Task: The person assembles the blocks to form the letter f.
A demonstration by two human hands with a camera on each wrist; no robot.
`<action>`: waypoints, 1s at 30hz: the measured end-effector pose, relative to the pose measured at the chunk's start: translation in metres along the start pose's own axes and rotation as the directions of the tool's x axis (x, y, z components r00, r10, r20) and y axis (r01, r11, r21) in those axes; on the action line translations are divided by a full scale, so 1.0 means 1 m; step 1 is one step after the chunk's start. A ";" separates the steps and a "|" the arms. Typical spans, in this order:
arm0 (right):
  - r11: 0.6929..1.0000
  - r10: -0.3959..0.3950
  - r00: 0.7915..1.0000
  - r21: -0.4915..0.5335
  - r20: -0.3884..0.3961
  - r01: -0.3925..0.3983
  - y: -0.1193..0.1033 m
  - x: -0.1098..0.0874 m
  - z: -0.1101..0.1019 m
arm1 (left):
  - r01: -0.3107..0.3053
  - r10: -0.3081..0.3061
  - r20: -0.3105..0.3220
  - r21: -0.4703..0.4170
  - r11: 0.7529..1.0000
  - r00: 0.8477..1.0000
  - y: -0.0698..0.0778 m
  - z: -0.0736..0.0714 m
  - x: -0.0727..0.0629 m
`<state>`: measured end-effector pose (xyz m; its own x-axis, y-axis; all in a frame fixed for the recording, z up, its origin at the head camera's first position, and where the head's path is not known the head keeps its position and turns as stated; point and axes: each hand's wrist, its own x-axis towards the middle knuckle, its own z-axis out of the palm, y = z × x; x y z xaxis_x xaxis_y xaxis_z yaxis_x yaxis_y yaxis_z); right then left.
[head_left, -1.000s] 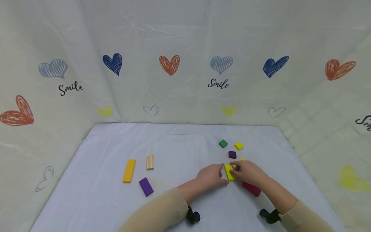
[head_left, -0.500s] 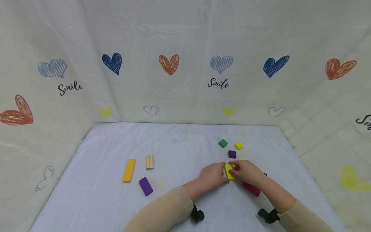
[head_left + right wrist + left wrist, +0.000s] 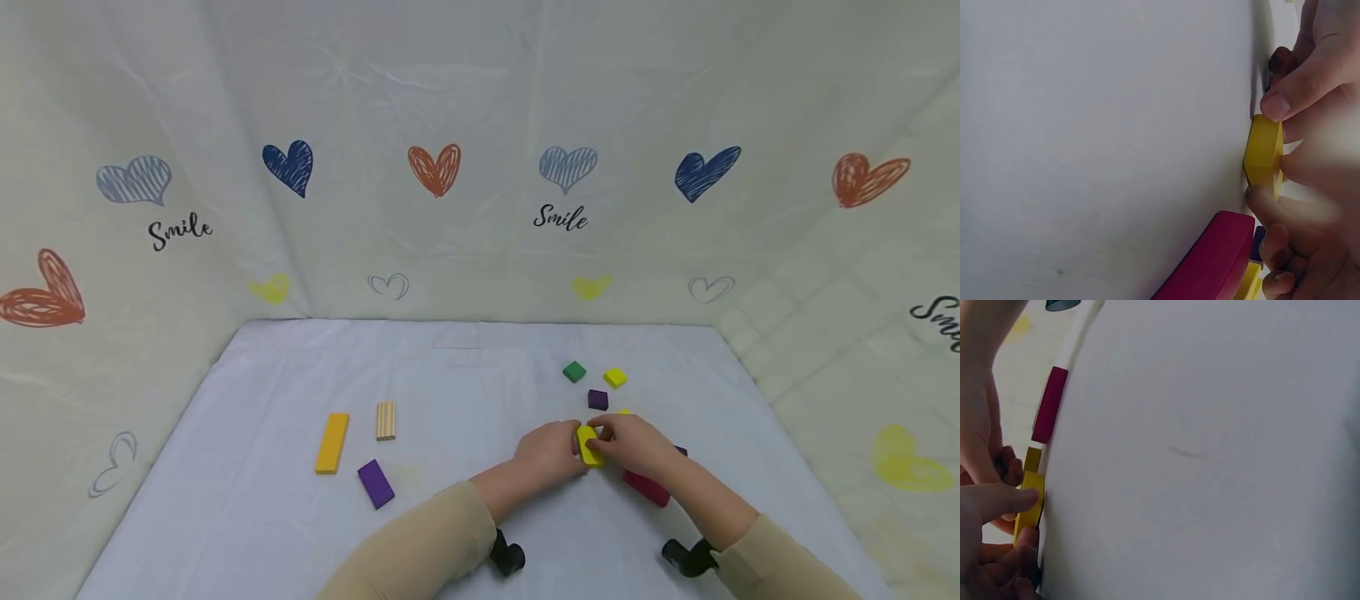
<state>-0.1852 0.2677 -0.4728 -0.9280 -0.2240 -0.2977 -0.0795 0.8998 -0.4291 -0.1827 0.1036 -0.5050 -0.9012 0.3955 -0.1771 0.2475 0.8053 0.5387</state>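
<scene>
The bench point(image 3: 450, 517) is faced with a white cloth showing faint creases and one thin line beyond the left hand point(image 3: 547, 448). A pale sheet point(image 3: 487, 287) encloses the bench beyond the hands and on both flanks. It is printed with blue, orange-red, yellow and outlined hearts and the word "Smile"; grid-like creases mark the panel to the right of the right hand point(image 3: 637, 443).

The yellow block point(image 3: 589, 454) is located between the hands. Both hands are narrowed on it: the left thumb presses it near one end, and the right fingers pinch it from the opposite side. Contact between block and bench cannot be determined.

Red block point(image 3: 643, 487): nearside of the right hand, partly covered. Green block point(image 3: 574, 372), small yellow piece point(image 3: 615, 377) and dark purple cube point(image 3: 597, 400): beyond the hands. Orange block point(image 3: 332, 443), striped wooden block point(image 3: 386, 421) and purple block point(image 3: 376, 483): well left of the left hand.
</scene>
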 end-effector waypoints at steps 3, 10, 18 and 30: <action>1.000 0.004 1.000 0.003 -0.006 -0.004 -0.002 0.000 0.001 | -0.010 0.010 0.005 -0.017 1.000 1.000 -0.004 -0.001 -0.001; 0.999 -0.024 1.000 0.039 0.005 0.024 -0.014 -0.002 0.000 | -0.023 0.023 -0.013 -0.026 0.999 1.000 -0.017 -0.004 -0.004; 0.993 -0.087 0.996 0.086 0.011 0.085 -0.024 0.005 0.007 | -0.037 0.037 -0.013 -0.046 0.998 0.999 -0.042 -0.011 -0.012; 0.987 -0.128 0.991 0.103 0.045 0.123 -0.060 0.013 0.024 | -0.041 0.038 -0.052 -0.055 0.998 0.998 -0.076 -0.038 -0.048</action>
<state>-0.1835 0.2019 -0.4715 -0.8929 -0.3542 -0.2781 -0.1555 0.8220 -0.5478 -0.1719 0.0071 -0.5063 -0.9083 0.4026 -0.1134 0.2646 0.7630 0.5898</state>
